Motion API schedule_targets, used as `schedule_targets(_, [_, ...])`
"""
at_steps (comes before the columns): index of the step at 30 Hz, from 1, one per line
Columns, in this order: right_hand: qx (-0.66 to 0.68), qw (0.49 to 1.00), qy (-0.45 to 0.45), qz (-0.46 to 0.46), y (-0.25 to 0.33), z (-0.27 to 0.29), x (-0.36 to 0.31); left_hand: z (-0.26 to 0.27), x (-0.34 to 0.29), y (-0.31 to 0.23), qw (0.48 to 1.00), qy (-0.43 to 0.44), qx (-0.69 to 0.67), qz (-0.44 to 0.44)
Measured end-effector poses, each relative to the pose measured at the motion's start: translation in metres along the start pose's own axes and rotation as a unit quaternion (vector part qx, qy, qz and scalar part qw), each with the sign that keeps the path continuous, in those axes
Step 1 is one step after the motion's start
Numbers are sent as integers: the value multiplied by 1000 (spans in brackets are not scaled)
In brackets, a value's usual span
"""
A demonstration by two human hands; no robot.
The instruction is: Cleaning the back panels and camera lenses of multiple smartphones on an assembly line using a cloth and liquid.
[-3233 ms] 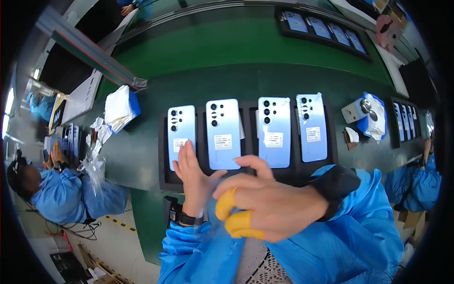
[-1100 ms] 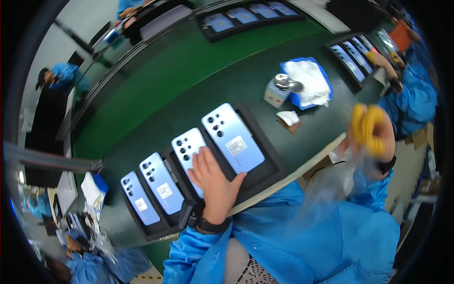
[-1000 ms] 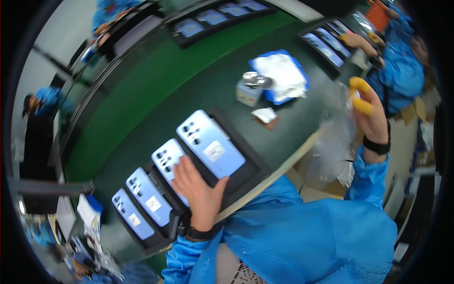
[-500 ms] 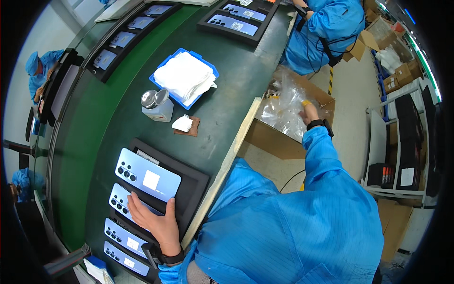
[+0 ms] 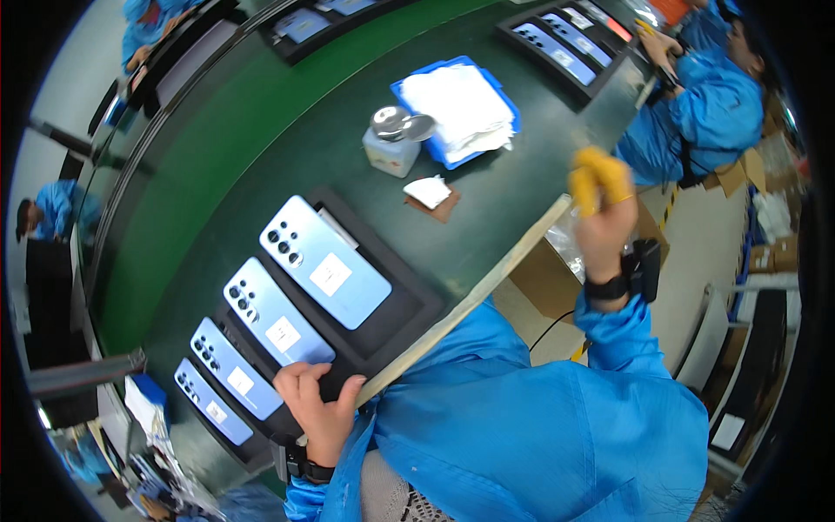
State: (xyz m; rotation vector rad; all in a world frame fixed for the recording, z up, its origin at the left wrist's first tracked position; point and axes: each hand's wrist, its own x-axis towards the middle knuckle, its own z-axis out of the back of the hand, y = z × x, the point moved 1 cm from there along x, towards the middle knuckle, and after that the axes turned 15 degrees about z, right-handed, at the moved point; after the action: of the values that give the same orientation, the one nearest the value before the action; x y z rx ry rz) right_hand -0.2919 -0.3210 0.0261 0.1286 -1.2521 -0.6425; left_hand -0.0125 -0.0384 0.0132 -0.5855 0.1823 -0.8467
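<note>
My left hand [image 5: 317,409] rests at the near end of a light blue phone [image 5: 277,315], its fingers slightly bent and touching the phone's end, the thumb spread apart over the black foam tray [image 5: 417,300]. That phone lies back up with a white square label. A larger-looking blue phone [image 5: 326,265] lies to its right in the same tray, and two more phones, one of them the nearest phone on the left [image 5: 213,404], lie beyond my hand to the left. My right hand [image 5: 604,230] is raised by the bench edge, yellow covers on its fingertips; motion blurs its fingers.
On the green bench stand a pump bottle [image 5: 390,152], a blue basket [image 5: 513,100] of white wipes and a brown pad [image 5: 439,207] with a folded wipe. Below the edge is a carton [image 5: 544,278] with clear plastic. A co-worker [image 5: 718,104] sits at upper right beside another phone tray [image 5: 584,94].
My right hand has come up out of the carton toward the bench edge. My left hand has slid to the phone's near end. The whole view has turned.
</note>
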Motion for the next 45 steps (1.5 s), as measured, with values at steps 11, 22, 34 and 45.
schedule_targets(11, [-79,946,307,66,50,-124,-18,0,-14,8,994,7,-101,47])
schedule_targets(22, [614,573,273,-469,122,-110,6,4,35,-29,835,208,-475,184])
schedule_targets(34, [617,496,322,-519,155,-120,-7,9,30,-24,627,334,-658,250])
schedule_targets(45, [311,871,374,74,176,-109,4,14,28,-26,701,277,-602,264])
